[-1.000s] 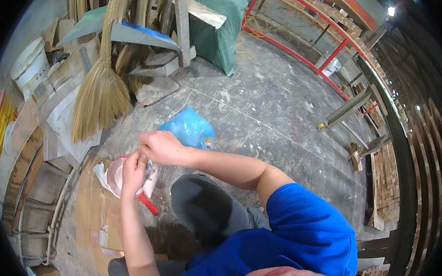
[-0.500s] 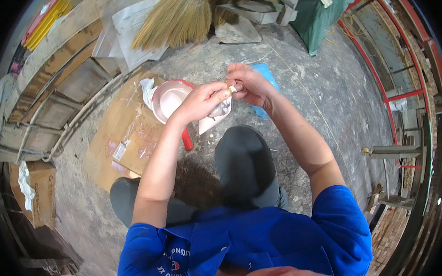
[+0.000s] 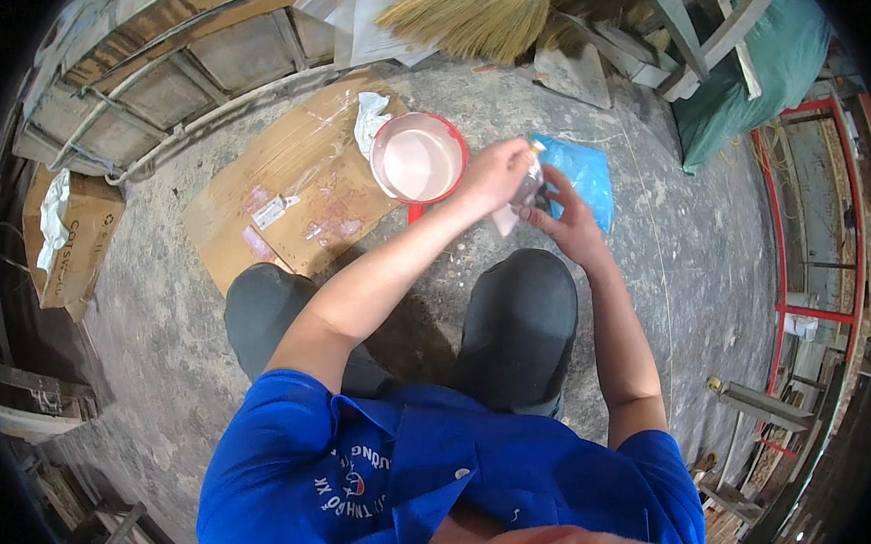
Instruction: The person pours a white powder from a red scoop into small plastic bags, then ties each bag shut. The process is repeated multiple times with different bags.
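Apparently we're mid-handling: our left hand (image 3: 499,175) pinches a clear container (image 3: 529,184) near its yellow top (image 3: 537,146), between our hands; our right hand (image 3: 576,227) curves half-open beside it, contact unclear. The next move calls for a steady left pinch.

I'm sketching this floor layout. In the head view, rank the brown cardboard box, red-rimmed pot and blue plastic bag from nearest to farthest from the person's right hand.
From the right hand:
1. Blue plastic bag: right beside it, just beyond the fingers.
2. Red-rimmed pot: to the left, past the left hand.
3. Brown cardboard box: far left.
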Demonstrator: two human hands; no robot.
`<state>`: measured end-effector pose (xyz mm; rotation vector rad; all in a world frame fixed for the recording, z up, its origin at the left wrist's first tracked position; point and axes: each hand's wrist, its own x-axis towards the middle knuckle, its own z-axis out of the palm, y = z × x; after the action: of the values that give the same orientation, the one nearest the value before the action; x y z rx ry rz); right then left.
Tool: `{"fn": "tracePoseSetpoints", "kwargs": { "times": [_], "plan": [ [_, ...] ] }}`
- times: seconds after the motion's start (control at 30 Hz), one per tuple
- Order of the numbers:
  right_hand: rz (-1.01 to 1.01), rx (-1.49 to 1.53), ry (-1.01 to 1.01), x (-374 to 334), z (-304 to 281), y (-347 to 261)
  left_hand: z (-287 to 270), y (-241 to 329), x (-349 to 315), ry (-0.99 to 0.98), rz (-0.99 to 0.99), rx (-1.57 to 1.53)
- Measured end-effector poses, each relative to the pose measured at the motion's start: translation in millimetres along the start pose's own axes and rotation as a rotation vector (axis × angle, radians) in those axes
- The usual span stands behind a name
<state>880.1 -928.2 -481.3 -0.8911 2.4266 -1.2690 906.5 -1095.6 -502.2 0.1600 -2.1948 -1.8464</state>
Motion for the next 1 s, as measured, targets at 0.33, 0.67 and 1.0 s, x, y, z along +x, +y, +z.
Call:
{"fn": "tracePoseSetpoints", "kwargs": {
  "times": [0.33,0.67,1.0],
  "plan": [
    [0.105,0.518,-0.049,-13,34,80,23,-8,-33,-0.064,0.158,0.379],
    [0.386,0.535,0.188,-89,42,198,-26,-27,5,-0.070,0.100,0.355],
    [0.475,-0.223,0.243,-70,3,178,-236,-5,-6,0.275,-0.126,0.277]
  ]
}}
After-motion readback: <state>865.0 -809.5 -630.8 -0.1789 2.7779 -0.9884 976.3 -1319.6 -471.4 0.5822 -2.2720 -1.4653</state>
